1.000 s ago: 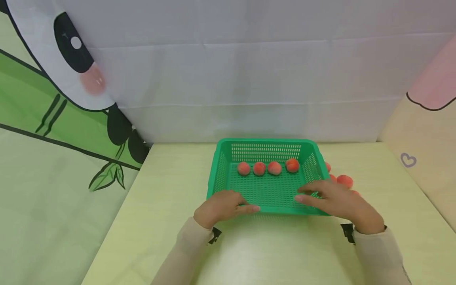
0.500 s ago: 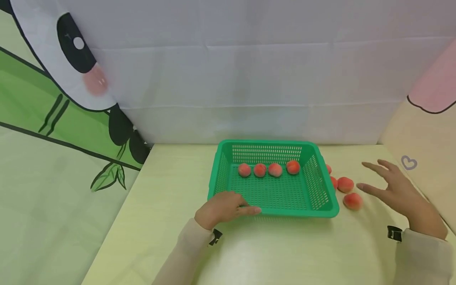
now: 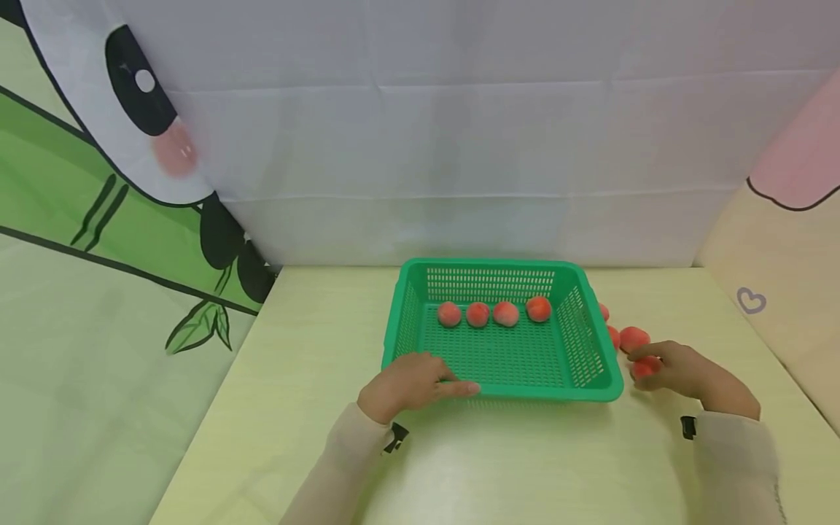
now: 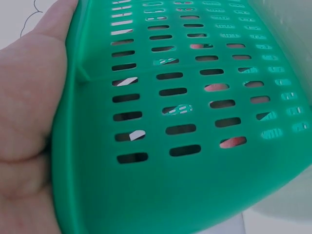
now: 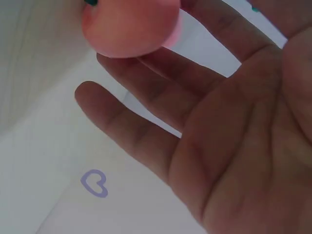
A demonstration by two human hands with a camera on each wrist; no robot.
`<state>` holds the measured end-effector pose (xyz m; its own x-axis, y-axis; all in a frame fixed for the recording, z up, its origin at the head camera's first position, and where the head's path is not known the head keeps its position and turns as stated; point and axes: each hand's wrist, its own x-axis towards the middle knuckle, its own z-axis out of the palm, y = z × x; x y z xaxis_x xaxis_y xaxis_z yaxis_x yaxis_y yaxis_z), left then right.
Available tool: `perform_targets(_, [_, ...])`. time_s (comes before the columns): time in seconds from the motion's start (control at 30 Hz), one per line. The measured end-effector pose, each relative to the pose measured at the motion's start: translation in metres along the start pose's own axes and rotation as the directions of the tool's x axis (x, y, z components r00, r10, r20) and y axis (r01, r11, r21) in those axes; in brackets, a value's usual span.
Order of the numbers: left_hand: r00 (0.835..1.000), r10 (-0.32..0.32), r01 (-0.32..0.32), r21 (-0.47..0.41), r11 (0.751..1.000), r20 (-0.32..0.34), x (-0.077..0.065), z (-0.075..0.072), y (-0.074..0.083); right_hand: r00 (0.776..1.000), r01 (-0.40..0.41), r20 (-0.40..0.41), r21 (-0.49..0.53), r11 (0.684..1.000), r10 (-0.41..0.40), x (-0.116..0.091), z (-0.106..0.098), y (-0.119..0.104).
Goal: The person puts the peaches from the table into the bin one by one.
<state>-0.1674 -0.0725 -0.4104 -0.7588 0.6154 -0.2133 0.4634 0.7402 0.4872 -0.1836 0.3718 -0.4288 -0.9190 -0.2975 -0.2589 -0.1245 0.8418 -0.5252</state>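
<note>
Right hand (image 3: pixel 697 379) has thumb and fingers partly curled round a peach (image 3: pixel 646 367) at its left, just right of the basket (image 3: pixel 551 393); the left hand (image 3: pixel 408 383), farther off, grips the basket's near rim.

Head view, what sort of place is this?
Probably a staged indoor work spot: a pale table, cartoon-printed cloth hung behind it, and a green basket with peaches inside.

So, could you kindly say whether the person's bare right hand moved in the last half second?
Yes: in the head view, the right hand has shifted left, farther from the purple heart outline, to a round red peach.
</note>
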Motion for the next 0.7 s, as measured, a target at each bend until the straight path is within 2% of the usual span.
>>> perform_targets(0.23, [1.0, -0.002, 0.002, 0.008, 1.0, -0.007, 0.0, 0.0, 0.0, 0.998, 0.059, 0.004, -0.04, 0.997, -0.059, 0.01, 0.005, 0.006])
perform_targets(0.33, [1.0, -0.006, 0.006, 0.01, 1.0, -0.007, 0.002, 0.0, 0.001, 0.993, 0.104, -0.041, -0.072, 0.992, -0.108, 0.004, -0.002, 0.004])
perform_targets(0.47, [1.0, 0.001, -0.001, 0.014, 1.0, -0.012, 0.004, -0.001, 0.002, 0.976, 0.141, -0.147, -0.115, 0.983, -0.157, -0.012, -0.016, -0.004])
perform_targets(0.57, [1.0, -0.001, 0.001, 0.015, 1.0, -0.019, 0.004, 0.0, 0.002, 0.943, 0.18, -0.257, -0.141, 0.973, -0.212, -0.022, -0.024, -0.015])
perform_targets(0.7, [1.0, -0.019, 0.02, 0.018, 1.0, -0.019, 0.004, 0.002, 0.0, 0.864, 0.269, -0.393, -0.166, 0.949, -0.314, -0.033, -0.028, -0.038])
